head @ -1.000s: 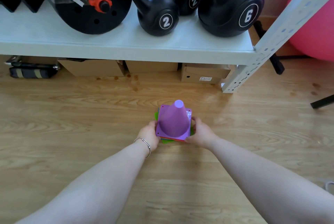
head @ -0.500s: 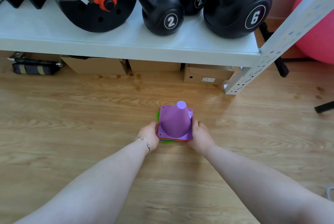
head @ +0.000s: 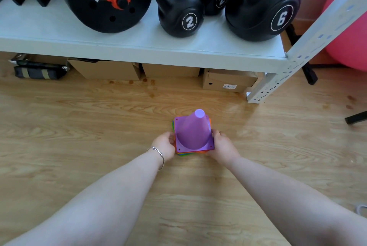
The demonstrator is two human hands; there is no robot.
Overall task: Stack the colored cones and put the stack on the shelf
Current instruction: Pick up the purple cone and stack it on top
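Note:
A stack of colored cones (head: 193, 134) stands on the wooden floor, a purple cone on top, with orange, green and blue base edges showing beneath it. My left hand (head: 164, 144) grips the stack's base on its left side; a thin bracelet circles that wrist. My right hand (head: 222, 146) grips the base on its right side. Beyond the stack runs the pale grey shelf (head: 139, 47), low and wide.
On the shelf stand black kettlebells marked 2 (head: 181, 10) and 6 (head: 264, 7) and a large black weight plate (head: 103, 1). Cardboard boxes (head: 228, 81) sit under it. The shelf's white post (head: 282, 79) rises at right, a pink exercise ball (head: 349, 33) behind it.
The green bases that stuck out askew are now squared up under the purple cone. Both hands have closed in tighter on the base. The view has shifted slightly nearer the shelf.

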